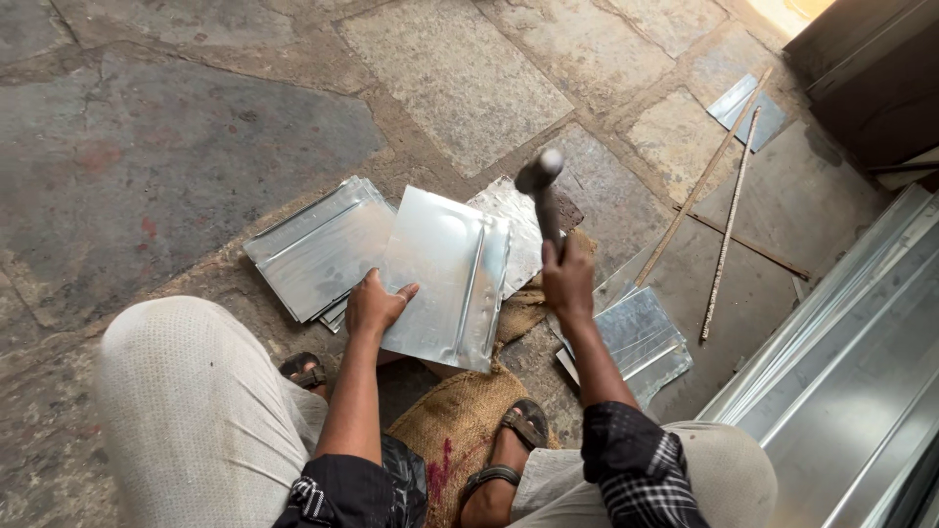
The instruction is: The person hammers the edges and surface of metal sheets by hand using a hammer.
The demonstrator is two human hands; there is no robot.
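Observation:
My left hand (377,305) presses flat on the near left corner of a shiny square metal sheet (445,274) with a folded ridge along its right side. The sheet lies tilted over a piece of brown sacking (460,420). My right hand (568,279) grips the handle of a dark hammer (540,191), whose head is raised above the sheet's right edge. I am squatting, with my sandalled feet below the sheet.
A stack of similar metal sheets (318,249) lies to the left, another stack (641,337) to the right. Two thin rods (726,230) lie on the stone floor at right. Long metal channels (851,381) fill the lower right corner.

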